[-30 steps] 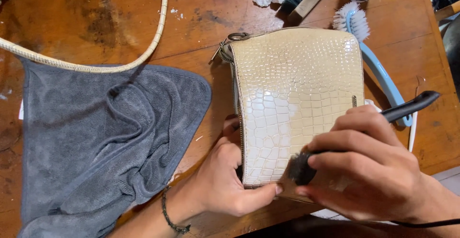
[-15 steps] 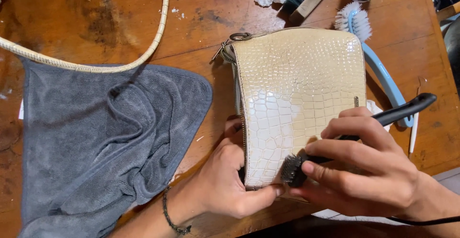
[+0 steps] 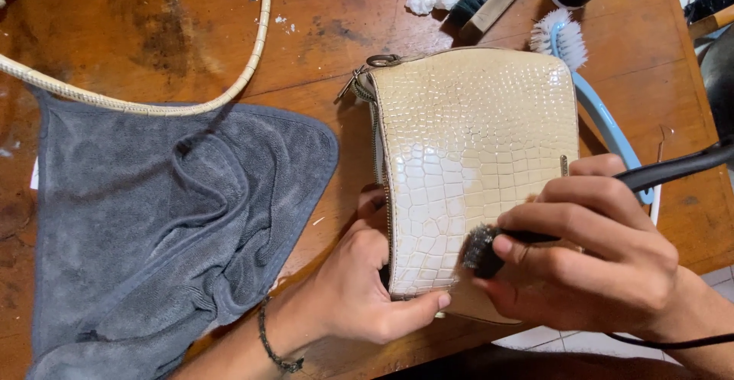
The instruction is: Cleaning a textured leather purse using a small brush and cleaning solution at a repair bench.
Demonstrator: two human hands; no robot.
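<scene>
Cream crocodile-pattern handbag (image 3: 474, 158) lying flat on the wooden bench (image 3: 153, 36), just right of a grey towel (image 3: 160, 227); left hand (image 3: 359, 280) gripping its lower left edge, fingers curled shut on it; right hand (image 3: 589, 265) closed round a black-handled brush (image 3: 489, 246), bristles touching the bag's lower face; blue brush (image 3: 589, 93) beside the bag.
</scene>
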